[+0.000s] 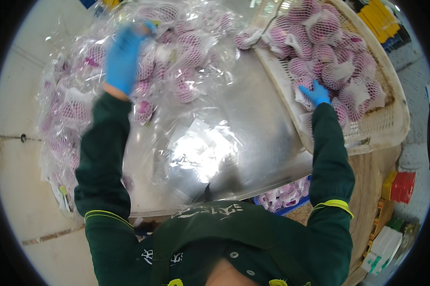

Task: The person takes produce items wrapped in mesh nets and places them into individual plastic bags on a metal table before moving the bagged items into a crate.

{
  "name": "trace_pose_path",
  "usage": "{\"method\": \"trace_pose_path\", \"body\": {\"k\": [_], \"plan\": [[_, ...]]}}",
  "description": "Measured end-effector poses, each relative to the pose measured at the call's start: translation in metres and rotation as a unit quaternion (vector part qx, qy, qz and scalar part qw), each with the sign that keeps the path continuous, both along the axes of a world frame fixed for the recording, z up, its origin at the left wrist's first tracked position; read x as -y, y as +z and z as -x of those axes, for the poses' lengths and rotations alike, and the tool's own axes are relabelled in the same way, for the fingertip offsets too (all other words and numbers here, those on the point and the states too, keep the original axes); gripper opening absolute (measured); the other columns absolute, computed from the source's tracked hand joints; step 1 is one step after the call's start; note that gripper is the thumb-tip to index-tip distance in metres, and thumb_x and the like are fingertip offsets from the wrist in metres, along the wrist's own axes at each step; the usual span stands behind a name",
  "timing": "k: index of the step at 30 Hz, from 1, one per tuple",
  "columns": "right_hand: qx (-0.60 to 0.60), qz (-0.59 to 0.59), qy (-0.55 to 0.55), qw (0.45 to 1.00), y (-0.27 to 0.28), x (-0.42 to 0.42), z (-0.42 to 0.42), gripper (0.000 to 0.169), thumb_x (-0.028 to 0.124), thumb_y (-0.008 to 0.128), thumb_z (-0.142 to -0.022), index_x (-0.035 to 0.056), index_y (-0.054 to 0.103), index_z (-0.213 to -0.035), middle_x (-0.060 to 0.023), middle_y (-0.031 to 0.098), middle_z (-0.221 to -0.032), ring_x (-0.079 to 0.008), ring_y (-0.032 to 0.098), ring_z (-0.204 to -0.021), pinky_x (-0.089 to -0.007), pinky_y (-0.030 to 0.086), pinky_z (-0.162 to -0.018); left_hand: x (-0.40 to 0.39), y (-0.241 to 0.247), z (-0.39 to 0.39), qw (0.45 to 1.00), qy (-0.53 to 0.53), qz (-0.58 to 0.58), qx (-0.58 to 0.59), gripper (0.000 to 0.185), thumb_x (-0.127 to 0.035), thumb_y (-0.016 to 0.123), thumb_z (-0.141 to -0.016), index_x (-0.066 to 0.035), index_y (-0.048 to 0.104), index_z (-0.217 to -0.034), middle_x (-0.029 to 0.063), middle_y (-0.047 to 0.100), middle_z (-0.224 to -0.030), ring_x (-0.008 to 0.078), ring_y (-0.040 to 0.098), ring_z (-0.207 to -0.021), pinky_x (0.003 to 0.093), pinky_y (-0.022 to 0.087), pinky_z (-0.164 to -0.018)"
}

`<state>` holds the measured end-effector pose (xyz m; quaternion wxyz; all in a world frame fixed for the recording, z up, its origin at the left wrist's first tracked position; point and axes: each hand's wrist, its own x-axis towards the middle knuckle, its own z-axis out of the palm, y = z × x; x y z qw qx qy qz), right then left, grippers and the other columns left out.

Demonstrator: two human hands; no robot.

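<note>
My left hand [123, 59], in a blue glove and blurred, is over a pile of clear plastic bags [197, 50] that hold purple-pink round produce in white foam nets. Whether its fingers hold anything cannot be told. My right hand [316, 93], also gloved in blue, rests with thumb and fingers spread on a netted piece in the white plastic crate [397, 114]. More netted produce [324, 26] fills much of this crate. Flat, shiny clear bags [204, 150] lie on the metal tabletop [268, 118] between my arms.
Below the table's front edge, a blue crate [300, 203] holds more netted produce. A white wall or panel [18, 107] is at the left. To the right are a red and yellow container [402, 187], a white box [383, 246] and yellow items [377, 19] beyond the white crate.
</note>
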<state>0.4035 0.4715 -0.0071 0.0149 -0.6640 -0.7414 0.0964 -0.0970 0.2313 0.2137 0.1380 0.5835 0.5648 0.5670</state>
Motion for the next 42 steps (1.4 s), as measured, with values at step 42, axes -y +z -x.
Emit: {"method": "trace_pose_path", "body": {"k": [42], "plan": [[-0.498,0.119,-0.011,0.859,-0.004,0.023,0.039,0.084,0.024,0.079,-0.064,0.0035,0.034,-0.132,-0.0156,0.049,-0.121,-0.0257,0.05,-0.11,-0.0358,0.042,-0.093,0.2,-0.266,-0.126,0.925,-0.029,0.294,-0.239,0.018,-0.026,0.066,-0.076,-0.009,0.059,-0.078,0.0105,0.051,-0.089,0.0313,0.048,-0.084,0.04,0.04,-0.073]]}}
